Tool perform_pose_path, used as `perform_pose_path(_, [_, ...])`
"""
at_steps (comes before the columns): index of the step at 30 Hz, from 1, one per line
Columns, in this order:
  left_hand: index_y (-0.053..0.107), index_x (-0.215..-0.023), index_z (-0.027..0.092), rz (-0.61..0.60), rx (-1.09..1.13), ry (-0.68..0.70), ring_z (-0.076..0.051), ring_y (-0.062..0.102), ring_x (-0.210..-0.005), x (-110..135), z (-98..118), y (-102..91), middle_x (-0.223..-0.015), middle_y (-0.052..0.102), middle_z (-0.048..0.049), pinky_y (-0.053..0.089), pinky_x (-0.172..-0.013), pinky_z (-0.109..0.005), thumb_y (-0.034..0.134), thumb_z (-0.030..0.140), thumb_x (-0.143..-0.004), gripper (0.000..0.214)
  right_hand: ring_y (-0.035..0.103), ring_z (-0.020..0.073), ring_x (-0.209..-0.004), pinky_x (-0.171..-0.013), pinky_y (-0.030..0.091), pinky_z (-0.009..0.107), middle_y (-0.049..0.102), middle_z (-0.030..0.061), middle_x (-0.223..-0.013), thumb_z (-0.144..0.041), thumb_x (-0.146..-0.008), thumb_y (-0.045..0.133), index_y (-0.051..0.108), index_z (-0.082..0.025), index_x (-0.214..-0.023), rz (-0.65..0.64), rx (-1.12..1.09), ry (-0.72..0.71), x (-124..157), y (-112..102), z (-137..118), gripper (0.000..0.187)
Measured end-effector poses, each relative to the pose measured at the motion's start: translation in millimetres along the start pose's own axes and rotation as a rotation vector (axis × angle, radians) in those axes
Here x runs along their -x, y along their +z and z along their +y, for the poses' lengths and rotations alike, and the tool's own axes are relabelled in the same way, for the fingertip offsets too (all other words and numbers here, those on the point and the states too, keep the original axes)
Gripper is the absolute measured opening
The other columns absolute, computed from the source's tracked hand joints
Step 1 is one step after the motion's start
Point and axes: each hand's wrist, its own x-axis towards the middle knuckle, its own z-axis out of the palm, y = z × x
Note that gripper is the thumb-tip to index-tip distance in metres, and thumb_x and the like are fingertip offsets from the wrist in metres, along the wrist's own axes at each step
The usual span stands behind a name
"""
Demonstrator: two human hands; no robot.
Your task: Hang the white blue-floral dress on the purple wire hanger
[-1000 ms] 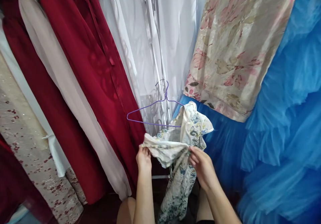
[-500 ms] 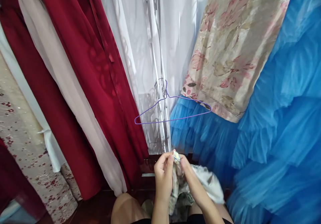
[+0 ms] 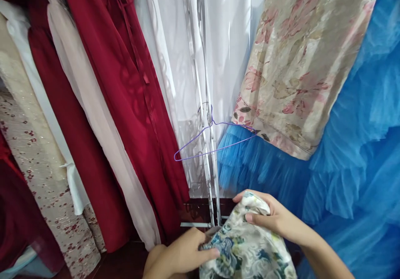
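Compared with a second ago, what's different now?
The blue-flowered garment has come off the purple hanger and down toward the person. The left hand and right hand have spread apart since half a second ago, both still gripping it. The hanger, red dress and blue ruffled fabric still hang there.
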Motion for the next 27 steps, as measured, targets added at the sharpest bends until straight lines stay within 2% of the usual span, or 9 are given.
perform_pose_path(3, [0.067,-0.059,0.026,0.284,-0.139,0.038,-0.027,0.060,-0.085,-6,-26,-65.4,-0.066,0.062,-0.0020,0.005,-0.122,-0.059,0.078,0.026,-0.071,0.016,0.050,0.0116,-0.058,-0.053,0.038,0.021,0.062,-0.0025,-0.069,-0.028,-0.080,0.075,0.068,-0.019,-0.111,-0.015,0.188,-0.057,-21,-26,-16,0.033])
perform_pose_path(5, [0.067,-0.057,0.027,0.431,-0.091,0.052,-0.029,0.061,-0.094,-15,-36,-113.1,-0.069,0.064,-0.0023,-0.009,-0.122,-0.057,0.077,0.012,-0.065,0.019,0.046,0.0111,-0.052,-0.049,0.033,0.021,0.060,-0.0038,-0.065,-0.028,-0.078,0.075,0.065,-0.018,-0.117,0.032,0.295,-0.103,-43,-40,-23,0.042])
perform_pose_path(8, [0.071,-0.064,0.028,0.645,0.068,0.087,-0.030,0.061,-0.106,-31,-30,-170.2,-0.081,0.071,-0.0033,-0.006,-0.124,-0.054,0.076,0.006,-0.062,0.022,0.053,0.0145,-0.056,-0.054,0.039,0.024,0.064,-0.0024,-0.068,-0.023,-0.076,0.071,0.058,-0.017,-0.136,0.144,0.542,-0.237,-86,-58,-30,0.061])
perform_pose_path(11, [0.074,-0.073,0.027,0.764,0.190,0.151,-0.031,0.061,-0.113,-48,-5,-200.8,-0.091,0.075,-0.0051,0.014,-0.124,-0.053,0.073,0.009,-0.069,0.019,0.064,0.0208,-0.070,-0.065,0.045,0.028,0.071,0.0038,-0.077,-0.018,-0.078,0.064,0.052,-0.015,-0.146,0.287,0.883,-0.310,-127,-75,-33,0.068])
perform_pose_path(14, [0.076,-0.090,0.025,0.808,0.127,0.307,-0.030,0.061,-0.117,-63,28,-208.5,-0.109,0.075,-0.0065,0.032,-0.117,-0.044,0.069,0.018,-0.079,0.015,0.070,0.0270,-0.094,-0.077,0.046,0.030,0.077,0.0131,-0.103,-0.016,-0.083,0.058,0.066,-0.015,-0.131,0.373,1.118,-0.271,-150,-82,-31,0.049])
perform_pose_path(16, [0.075,-0.096,0.023,0.798,0.039,0.388,-0.029,0.063,-0.111,-74,48,-204.7,-0.111,0.074,-0.0071,0.039,-0.110,-0.041,0.061,0.024,-0.087,0.017,0.070,0.0273,-0.099,-0.077,0.045,0.029,0.077,0.0125,-0.109,-0.013,-0.084,0.055,0.073,-0.018,-0.117,0.373,1.192,-0.251,-155,-80,-28,0.038])
perform_pose_path(19, [0.073,-0.096,0.023,0.763,-0.055,0.442,-0.027,0.064,-0.099,-94,73,-191.7,-0.103,0.073,-0.0066,0.044,-0.101,-0.039,0.053,0.025,-0.093,0.020,0.072,0.0255,-0.093,-0.071,0.043,0.026,0.079,0.0101,-0.099,-0.012,-0.081,0.055,0.074,-0.019,-0.103,0.380,1.206,-0.258,-152,-67,-26,0.030])
perform_pose_path(23, [0.070,-0.102,0.026,0.824,-0.203,0.480,-0.030,0.060,-0.111,-118,93,-175.5,-0.118,0.070,-0.0059,0.039,-0.105,-0.041,0.059,0.017,-0.087,0.021,0.071,0.0242,-0.084,-0.066,0.040,0.026,0.077,0.0090,-0.089,-0.014,-0.079,0.056,0.071,-0.018,-0.087,0.331,1.190,-0.290,-137,-46,-29,0.018])
perform_pose_path(27, [0.064,-0.120,0.025,0.932,-0.362,0.490,-0.031,0.057,-0.111,-125,91,-173.2,-0.121,0.067,-0.0100,0.039,-0.102,-0.043,0.048,0.019,-0.095,0.030,0.070,0.0255,-0.076,-0.064,0.038,0.028,0.075,0.0052,-0.080,-0.015,-0.078,0.054,0.062,-0.017,-0.122,0.399,1.198,-0.336,-111,-44,-34,0.045])
